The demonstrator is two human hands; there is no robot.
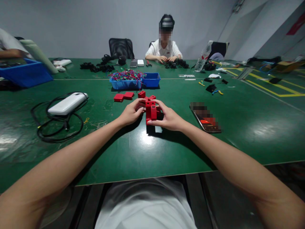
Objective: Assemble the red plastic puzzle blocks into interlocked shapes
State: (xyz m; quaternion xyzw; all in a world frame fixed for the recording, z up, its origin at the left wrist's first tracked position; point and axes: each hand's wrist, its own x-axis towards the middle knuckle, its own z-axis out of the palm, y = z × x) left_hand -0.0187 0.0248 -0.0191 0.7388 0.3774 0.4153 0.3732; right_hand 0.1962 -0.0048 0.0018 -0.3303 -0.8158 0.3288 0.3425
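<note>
My right hand (172, 118) holds a cluster of small red plastic blocks (153, 113), its thumb low on the near side and its fingers round the right side. Some of these blocks have paired dark holes in their faces. From the left, my left hand (131, 112) is closed with curled fingers against the same cluster, thumb and fingertips close together. Just behind stands another red block with two holes (141, 94). Two flat red pieces (124, 96) lie beyond my left hand. My fingers hide part of the cluster.
Ahead are a blue bin of coloured wires (126, 84) and a smaller blue bin (152, 80). A white power bank (68, 104) with a black cable (59, 138) lies left, a phone (205, 117) right. Across the green table (114, 159), a person (164, 47) handles black parts.
</note>
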